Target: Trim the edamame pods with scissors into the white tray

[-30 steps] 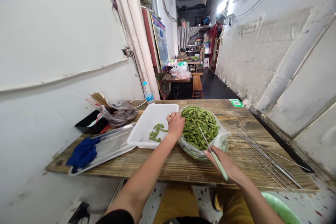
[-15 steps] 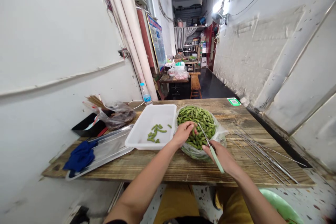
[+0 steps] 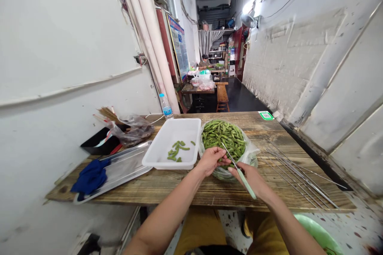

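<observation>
Green edamame pods (image 3: 221, 133) are heaped in a bowl lined with a clear plastic bag (image 3: 250, 152). Over the near side of the heap, my left hand (image 3: 212, 160) is closed in a pinch on a pod, mostly hidden by the fingers. My right hand (image 3: 253, 178) grips scissors with a pale green handle (image 3: 247, 184). Their blades point away to the left, close beside my left fingertips; whether they touch the pod I cannot tell. Left of the bowl, a white plastic tub (image 3: 161, 149) has several pods on its bottom.
Metal skewers (image 3: 299, 175) lie on the wooden table (image 3: 191, 195) at right. On the left are a clear tray lid (image 3: 125, 175), a blue cloth (image 3: 91, 176), a black box (image 3: 100, 143) and a water bottle (image 3: 166, 108). A green basin (image 3: 317, 233) stands below. Another person (image 3: 204, 62) sits far back.
My left hand has come down toward me, from over the heap to its near edge beside the scissor blades. The scissors have shifted only slightly. Pods in the tub look the same.
</observation>
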Tool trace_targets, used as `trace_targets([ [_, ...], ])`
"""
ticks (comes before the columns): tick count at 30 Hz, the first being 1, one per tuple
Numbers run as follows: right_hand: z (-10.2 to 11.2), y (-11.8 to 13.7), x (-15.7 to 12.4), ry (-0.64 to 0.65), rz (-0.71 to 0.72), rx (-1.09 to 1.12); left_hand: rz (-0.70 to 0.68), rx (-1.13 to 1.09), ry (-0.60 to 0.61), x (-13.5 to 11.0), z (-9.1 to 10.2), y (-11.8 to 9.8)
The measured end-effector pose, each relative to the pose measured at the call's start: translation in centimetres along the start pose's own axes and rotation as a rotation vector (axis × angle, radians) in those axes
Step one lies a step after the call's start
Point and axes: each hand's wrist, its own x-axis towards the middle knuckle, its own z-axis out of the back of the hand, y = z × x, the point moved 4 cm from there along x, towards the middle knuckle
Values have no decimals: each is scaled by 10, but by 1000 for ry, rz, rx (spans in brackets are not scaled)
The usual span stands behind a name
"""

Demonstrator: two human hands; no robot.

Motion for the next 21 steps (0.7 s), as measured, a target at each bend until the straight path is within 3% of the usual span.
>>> trace_targets([
  [5,-1,-3,1,-24,-48,-53,-7,59,17,-1,6,-7],
  [8,-1,-2,1,-17,-29,-26,-154,68,-171,2,16,-17],
  [10,-1,0,0,-3,-7,12,-172,-43,-264,4,20,-18],
  [14,-2,-1,-2,11,-3,63,-131,-239,-275,5,17,-11],
  [21,-3,0,0,6,7,96,-99,-218,-286,-1,9,-4],
])
